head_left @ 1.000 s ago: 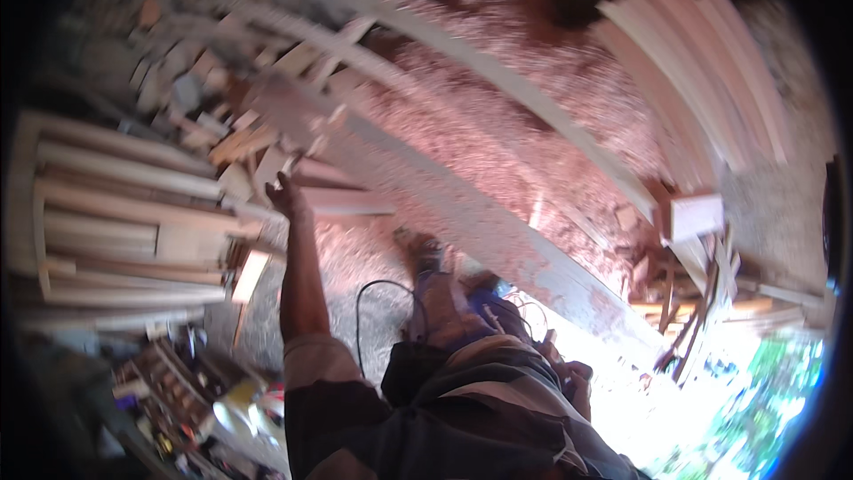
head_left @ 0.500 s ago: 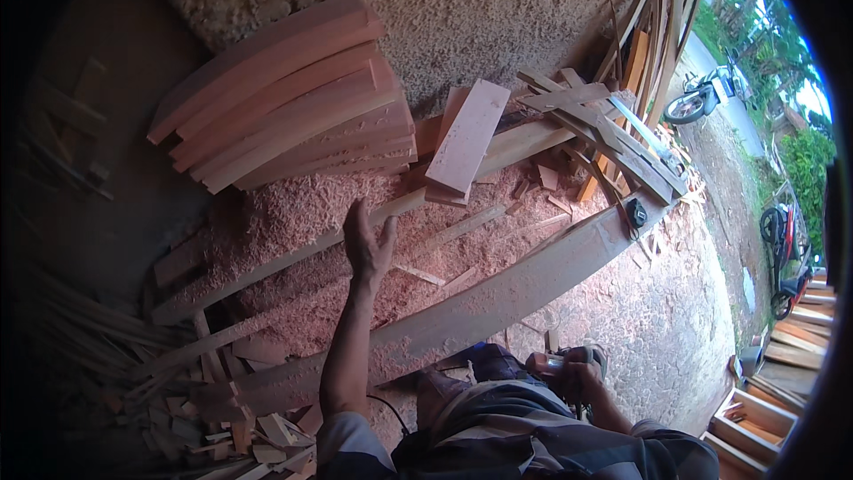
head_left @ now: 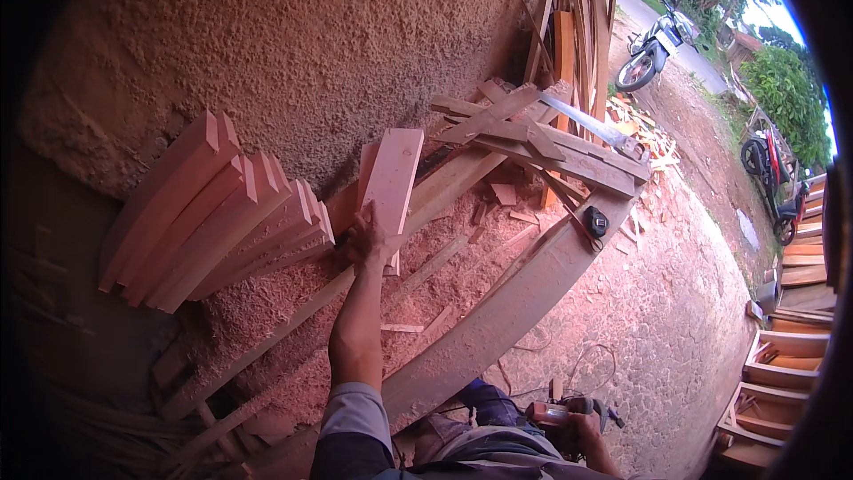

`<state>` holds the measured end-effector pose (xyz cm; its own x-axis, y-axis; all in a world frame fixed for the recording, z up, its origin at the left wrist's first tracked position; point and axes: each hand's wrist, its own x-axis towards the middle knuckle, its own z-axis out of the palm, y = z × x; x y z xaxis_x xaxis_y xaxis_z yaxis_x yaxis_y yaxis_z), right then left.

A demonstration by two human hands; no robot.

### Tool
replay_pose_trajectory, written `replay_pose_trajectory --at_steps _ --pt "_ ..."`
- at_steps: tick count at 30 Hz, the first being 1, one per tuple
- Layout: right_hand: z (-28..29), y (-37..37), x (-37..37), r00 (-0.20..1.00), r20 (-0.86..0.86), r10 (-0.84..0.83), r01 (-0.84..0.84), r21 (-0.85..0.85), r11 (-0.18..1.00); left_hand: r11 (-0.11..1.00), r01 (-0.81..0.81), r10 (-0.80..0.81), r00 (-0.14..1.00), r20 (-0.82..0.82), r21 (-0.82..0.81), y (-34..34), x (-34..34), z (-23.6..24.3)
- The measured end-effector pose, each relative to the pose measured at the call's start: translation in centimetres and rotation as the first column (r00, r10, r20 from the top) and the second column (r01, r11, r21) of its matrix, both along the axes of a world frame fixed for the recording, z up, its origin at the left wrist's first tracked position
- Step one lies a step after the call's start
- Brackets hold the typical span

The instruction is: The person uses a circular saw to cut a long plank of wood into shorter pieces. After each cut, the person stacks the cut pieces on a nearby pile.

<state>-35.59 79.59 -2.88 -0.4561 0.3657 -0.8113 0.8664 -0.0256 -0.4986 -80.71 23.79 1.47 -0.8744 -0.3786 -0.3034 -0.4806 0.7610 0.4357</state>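
My left hand (head_left: 368,238), its arm stretched forward, grips the lower end of a short, flat pink-toned wooden board (head_left: 397,171). The board rests at a slant against other wood near the wall, and a second piece shows behind its left edge. Down by my lap, my right hand (head_left: 582,434) is closed around a power tool (head_left: 548,412) with a reddish and dark body. The tool's underside and most of its grip are hidden. Left of the board stands a row of curved pink wooden pieces (head_left: 218,213), leaning side by side.
A long, wide plank (head_left: 498,320) crosses in front of me, with a black tape measure (head_left: 595,220) on its far end. Beyond lie stacked offcuts and a handsaw (head_left: 591,124). Pink shavings (head_left: 267,289) cover the ground. A cord (head_left: 597,348) loops at right; wooden frames (head_left: 773,391) stand farther right.
My left hand has reached forward from open air to the board and closed on its lower end. The view has swung rightward. My right hand still holds the power tool.
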Motion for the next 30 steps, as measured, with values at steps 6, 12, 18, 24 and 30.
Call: replay_pose_trajectory --at_steps 6,12,18,24,30 --pt "2.2 -1.8 -1.5 0.998 -0.055 0.003 -0.003 0.000 1.000 0.344 0.171 0.225 0.940 -0.258 0.923 1.0 6.9 2.6" --pt "1.5 -3.2 -1.8 0.993 -0.090 0.070 -0.070 0.010 0.998 -0.214 0.344 0.419 0.878 -0.233 0.914 7.0 26.8 7.2" --pt "3.7 -4.9 2.1 0.977 -0.146 0.158 -0.157 0.020 0.987 -0.358 0.192 0.494 0.870 0.010 0.914 7.4 36.9 10.0" --pt "8.3 -8.8 4.6 0.933 -0.197 0.301 -0.306 0.006 0.952 0.224 -0.050 0.843 0.511 -0.168 0.973 2.7 46.7 7.8" --pt "14.8 -16.0 2.4 0.831 -0.310 0.462 -0.497 -0.042 0.867 0.197 -0.422 0.961 -0.096 -0.259 0.885 -5.5 56.4 1.5"
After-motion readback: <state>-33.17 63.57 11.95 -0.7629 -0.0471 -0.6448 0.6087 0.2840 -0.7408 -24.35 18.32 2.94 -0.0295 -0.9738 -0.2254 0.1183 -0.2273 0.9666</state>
